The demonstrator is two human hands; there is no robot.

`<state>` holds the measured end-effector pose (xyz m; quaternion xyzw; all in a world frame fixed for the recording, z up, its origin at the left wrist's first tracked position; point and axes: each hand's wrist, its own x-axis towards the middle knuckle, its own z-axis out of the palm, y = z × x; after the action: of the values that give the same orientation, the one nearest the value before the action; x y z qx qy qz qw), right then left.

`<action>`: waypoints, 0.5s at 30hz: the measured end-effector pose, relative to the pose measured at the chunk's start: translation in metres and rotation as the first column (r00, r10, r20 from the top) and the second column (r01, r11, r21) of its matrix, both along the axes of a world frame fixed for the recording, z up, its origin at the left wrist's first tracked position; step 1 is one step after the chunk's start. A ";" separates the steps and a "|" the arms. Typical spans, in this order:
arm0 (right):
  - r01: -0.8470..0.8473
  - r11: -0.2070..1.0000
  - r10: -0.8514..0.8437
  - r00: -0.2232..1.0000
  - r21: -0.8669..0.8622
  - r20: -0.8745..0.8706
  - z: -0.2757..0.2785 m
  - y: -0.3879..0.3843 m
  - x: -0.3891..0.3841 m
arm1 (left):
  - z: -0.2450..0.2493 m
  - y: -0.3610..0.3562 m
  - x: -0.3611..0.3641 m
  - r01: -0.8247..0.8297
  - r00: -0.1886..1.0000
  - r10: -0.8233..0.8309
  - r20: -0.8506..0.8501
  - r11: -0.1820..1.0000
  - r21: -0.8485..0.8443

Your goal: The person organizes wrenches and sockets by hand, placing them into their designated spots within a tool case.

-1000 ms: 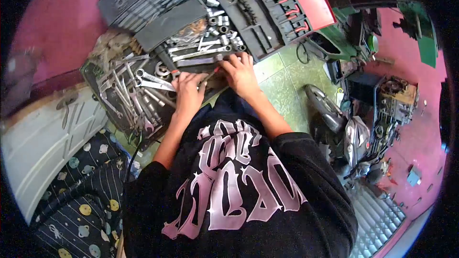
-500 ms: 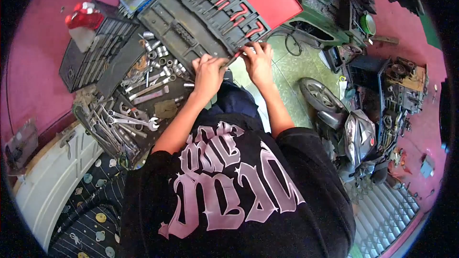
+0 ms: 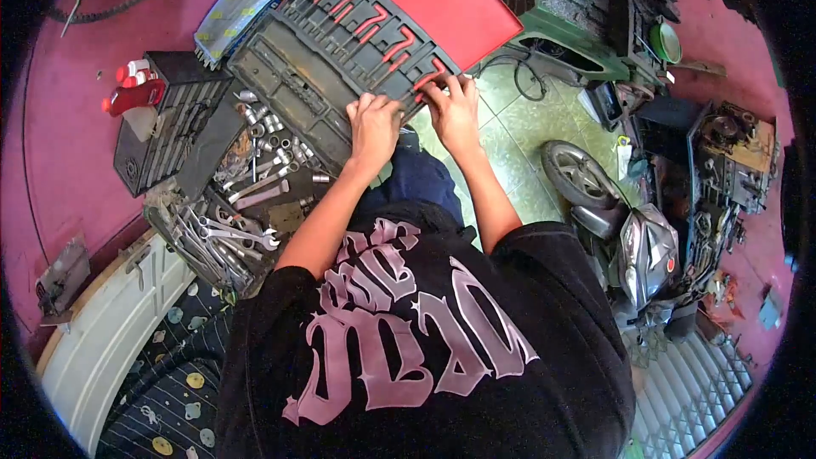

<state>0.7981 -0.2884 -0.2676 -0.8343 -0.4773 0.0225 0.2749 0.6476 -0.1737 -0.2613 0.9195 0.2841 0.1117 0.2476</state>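
My right hand (image 3: 453, 115) is at the right side of a black tool tray (image 3: 293, 89), its fingertips closed on a red-handled tool (image 3: 419, 98) whose far end is hidden. Just to the left, my left hand (image 3: 374, 129) has its fingers curled at the tray's front edge; what they hold, if anything, is hidden. Red L-shaped handles (image 3: 371, 24) sit in a row of moulded slots, with thin dark shafts beside them. A flat red panel (image 3: 433, 0) lies behind the row.
Left of the tray, sockets (image 3: 274, 123) and several wrenches (image 3: 238, 234) lie in a heap by a black slotted case (image 3: 174, 132). A red bottle (image 3: 133, 98) stands behind that. A motorcycle wheel (image 3: 578, 174) and a greasy workbench (image 3: 722, 149) are on the right.
Before, both hands held a small red-ended tool between them at the tray's front. Now the hands are slightly apart, and my right fingertips are against the row's right end. The view has shifted slightly.
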 end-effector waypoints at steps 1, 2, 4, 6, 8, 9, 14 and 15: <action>0.006 0.999 -0.007 1.000 0.043 0.006 0.001 0.000 -0.001 | 0.000 0.002 0.002 -0.001 1.000 0.001 -0.011 1.000 -0.004; 0.005 0.999 -0.005 1.000 0.050 0.007 0.002 0.000 -0.001 | 0.000 0.003 0.004 -0.003 1.000 0.003 -0.010 1.000 0.003; 0.018 0.998 -0.015 0.999 0.063 -0.035 0.003 -0.001 0.000 | 0.002 0.007 0.007 0.042 0.999 -0.042 -0.008 0.999 -0.003; 0.021 0.996 -0.019 1.000 0.082 -0.020 0.003 -0.001 0.002 | 0.006 0.012 0.010 0.071 0.997 -0.071 -0.015 0.997 -0.018; 0.008 0.994 0.000 0.997 0.109 -0.072 0.002 -0.002 0.010 | 0.011 0.022 0.018 0.101 0.995 -0.102 -0.020 0.994 -0.029; 0.035 0.992 -0.028 0.998 0.120 -0.057 0.005 -0.001 0.016 | 0.014 0.028 0.023 0.093 0.996 -0.093 -0.005 0.996 -0.008; 0.278 0.940 -0.301 0.949 0.197 0.097 0.026 0.010 0.085 | 0.029 0.073 0.069 0.089 0.992 -0.100 0.079 0.987 0.131; 0.284 0.937 -0.308 0.946 0.201 0.099 0.031 0.016 0.101 | 0.031 0.085 0.084 0.096 0.992 -0.109 0.068 0.980 0.174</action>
<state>0.8994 -0.2723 -0.2371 -0.8674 -0.3628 -0.1173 0.3196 0.7312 -0.0884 -0.2307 0.9457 0.2160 0.1583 0.1842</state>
